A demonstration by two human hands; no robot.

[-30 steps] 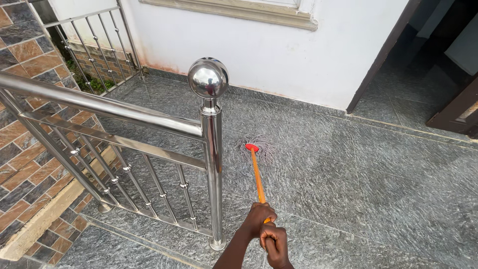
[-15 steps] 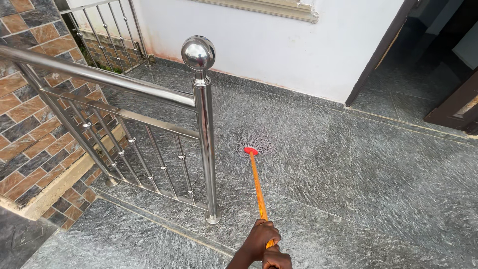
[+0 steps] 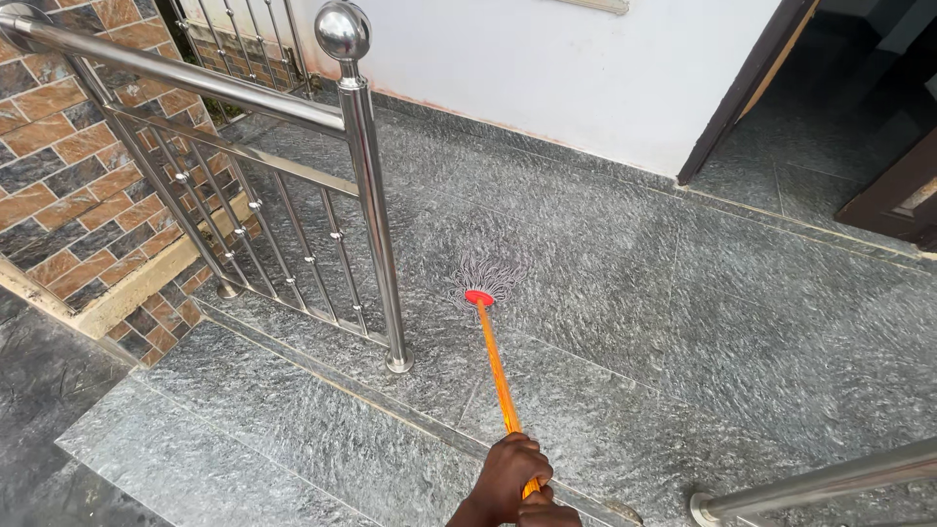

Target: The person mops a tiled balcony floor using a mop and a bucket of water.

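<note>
A mop with an orange handle (image 3: 496, 371) and a red collar rests its grey strands (image 3: 485, 276) fanned out on the grey stone floor (image 3: 634, 322). My left hand (image 3: 509, 473) is wrapped around the near end of the handle at the bottom of the view. Just below it my right hand (image 3: 549, 513) also grips the handle and is partly cut off by the frame edge. The mop head lies a little to the right of the steel railing post (image 3: 376, 215).
A steel railing with a ball-topped post (image 3: 342, 29) and thin balusters runs along the left. Steps (image 3: 273, 429) drop at lower left beside a brick-tiled wall (image 3: 68, 166). Another steel rail (image 3: 820, 480) enters at bottom right. A white wall (image 3: 547, 68) and dark doorway (image 3: 839, 98) lie beyond.
The view has swung so the railing sits further left and the steps show more. My hands have dropped toward the bottom edge. The mop head stays at nearly the same floor spot.
</note>
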